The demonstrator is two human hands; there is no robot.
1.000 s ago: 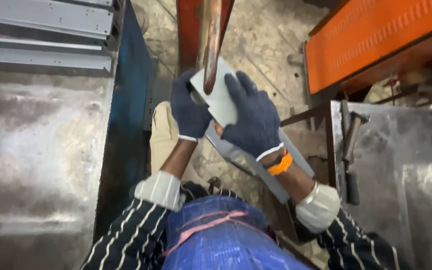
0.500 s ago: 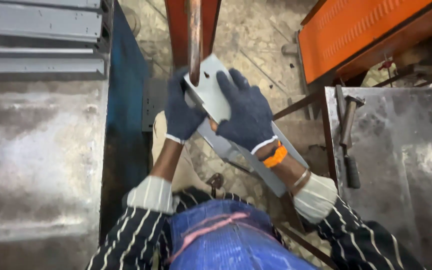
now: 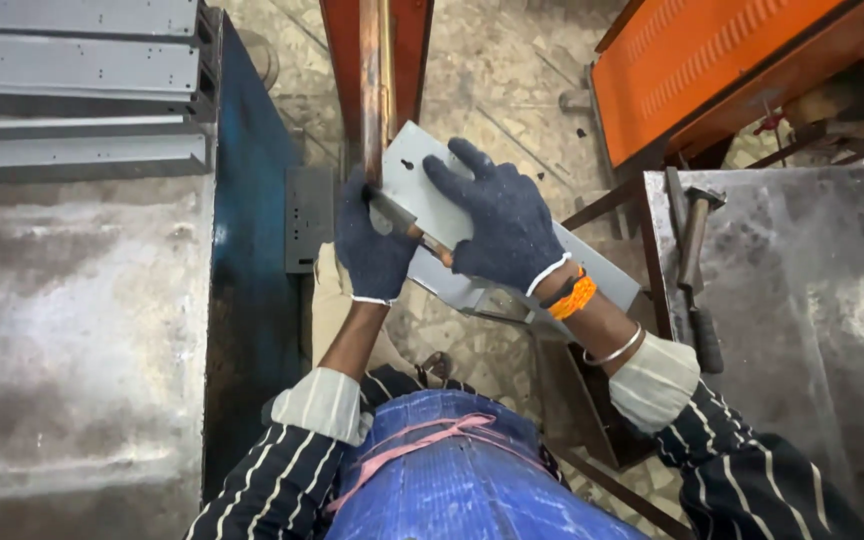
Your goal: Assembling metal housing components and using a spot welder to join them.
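Observation:
Both my hands wear dark blue knit gloves. My left hand (image 3: 372,245) grips the near left edge of a grey sheet-metal bracket (image 3: 607,280), right beside a copper-coloured vertical rod (image 3: 372,90) of an orange machine. My right hand (image 3: 497,220) lies flat on top of the bracket, fingers spread, pressing it down. The bracket is long, bent along its edges and has small holes near its far end. That far end sits against the rod. An orange band and a metal bangle circle my right wrist.
A grey steel table (image 3: 62,340) with stacked metal channels (image 3: 72,90) stands on the left. On the right is another steel table (image 3: 812,300) with a hammer (image 3: 694,260) along its left edge. An orange machine cover (image 3: 712,60) is at the top right.
The view has shifted slightly; the bracket and both hands sit a little lower and more to the left under the rod. My grip on the bracket is unchanged.

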